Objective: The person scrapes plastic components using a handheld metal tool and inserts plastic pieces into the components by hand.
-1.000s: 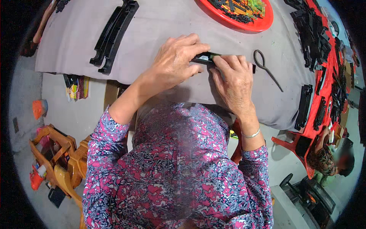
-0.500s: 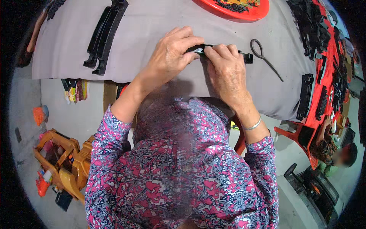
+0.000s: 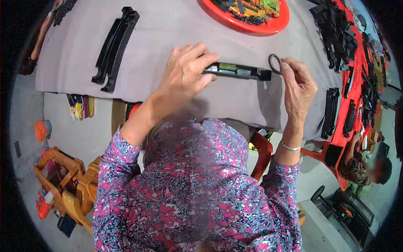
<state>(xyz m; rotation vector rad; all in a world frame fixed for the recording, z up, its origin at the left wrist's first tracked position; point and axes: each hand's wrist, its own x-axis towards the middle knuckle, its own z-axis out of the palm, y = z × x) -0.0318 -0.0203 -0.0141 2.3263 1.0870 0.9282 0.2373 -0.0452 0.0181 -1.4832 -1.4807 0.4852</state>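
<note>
My left hand [image 3: 187, 72] is closed around one end of a long, narrow black plastic part [image 3: 247, 72], held level over the grey cloth. A greenish strip and shiny patches show in its recess. My right hand [image 3: 299, 86] pinches a dark metal rod tool with a looped end [image 3: 273, 62] between thumb and fingers. The loop sticks out to the left of the fingertips, close to the free end of the plastic part but apart from it. The rod's straight shaft is hidden by the hand.
Two long black plastic parts [image 3: 115, 50] lie side by side at the left on the grey-covered table [image 3: 163, 25]. A red basin [image 3: 273, 28] with small black, orange and yellow pieces stands at the far side. Black parts [image 3: 336, 35] are heaped at the right; another person [image 3: 357, 164] sits beyond.
My right hand has let go of the plastic part, moved right and taken hold of the looped rod. The left hand still holds the part, now slightly lower in view.
</note>
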